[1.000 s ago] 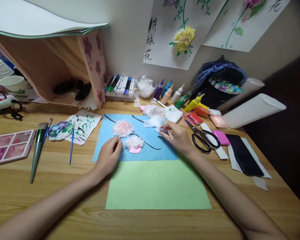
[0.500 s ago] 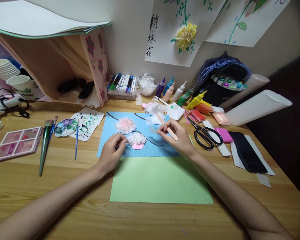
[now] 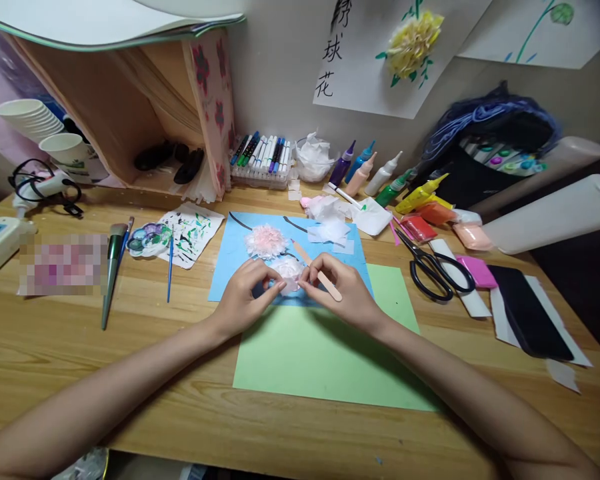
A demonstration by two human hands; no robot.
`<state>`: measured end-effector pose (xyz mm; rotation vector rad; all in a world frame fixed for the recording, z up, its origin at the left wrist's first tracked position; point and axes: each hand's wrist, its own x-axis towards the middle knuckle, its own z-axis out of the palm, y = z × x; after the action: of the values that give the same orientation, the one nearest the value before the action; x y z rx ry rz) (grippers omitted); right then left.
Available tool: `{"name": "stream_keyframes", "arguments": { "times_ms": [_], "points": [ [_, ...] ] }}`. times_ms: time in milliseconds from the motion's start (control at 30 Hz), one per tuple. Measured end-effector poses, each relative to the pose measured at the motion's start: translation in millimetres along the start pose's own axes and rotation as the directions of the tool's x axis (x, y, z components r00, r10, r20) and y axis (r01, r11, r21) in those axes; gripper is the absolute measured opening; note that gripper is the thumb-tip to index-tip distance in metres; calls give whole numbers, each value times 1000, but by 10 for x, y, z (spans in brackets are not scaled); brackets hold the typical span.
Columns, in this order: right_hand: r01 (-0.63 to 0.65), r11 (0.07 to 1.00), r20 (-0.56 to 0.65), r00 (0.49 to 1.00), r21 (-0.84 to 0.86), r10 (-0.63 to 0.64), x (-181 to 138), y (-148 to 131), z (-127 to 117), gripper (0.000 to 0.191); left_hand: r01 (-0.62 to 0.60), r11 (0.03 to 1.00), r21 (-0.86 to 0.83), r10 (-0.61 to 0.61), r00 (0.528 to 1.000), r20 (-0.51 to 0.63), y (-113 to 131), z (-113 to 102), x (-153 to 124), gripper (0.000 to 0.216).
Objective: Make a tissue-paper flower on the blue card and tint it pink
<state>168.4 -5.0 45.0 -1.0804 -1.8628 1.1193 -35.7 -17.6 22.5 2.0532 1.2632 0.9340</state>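
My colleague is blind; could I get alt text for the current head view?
The left hand and right hand pinch a tissue piece over blue paper, the right also holding a wooden stick. A pink flower lies on the paper; scissors lie to the right.

right hand (image 3: 347, 290): moved beside left hand (image 3: 243, 293) | tissue (image 3: 291, 285): now between both

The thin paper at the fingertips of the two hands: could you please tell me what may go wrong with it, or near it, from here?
The thin paper could tear or crease, as the left hand and right hand both seem to pinch it.

The wooden stick, also held in the right hand, reaches close to the pink flower and might brush its petals.

The white flower lies right by the fingertips, so it might get flattened.
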Motion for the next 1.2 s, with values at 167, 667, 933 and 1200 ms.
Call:
{"name": "stream_keyframes", "arguments": {
  "times_ms": [167,667,933,1200],
  "points": [
    [309,949,-86,945,-69,-314,-82,92,-25,28,114,993,-16,-115,993,-16,-37,36,21,16],
    [530,759,184,846,-378,-500,-104,192,57,49,270,963,-11,-270,963,-19,-30,77,32,15],
    [411,862,95,911,-296,-402,-58,135,84,48,342,933,-117,-347,937,-30,-26,72,37,21],
    [-123,992,-135,984,-31,118,298,-93,137,55,353,930,-99,-356,934,-18,-46,78,29,21]
  ]
}}
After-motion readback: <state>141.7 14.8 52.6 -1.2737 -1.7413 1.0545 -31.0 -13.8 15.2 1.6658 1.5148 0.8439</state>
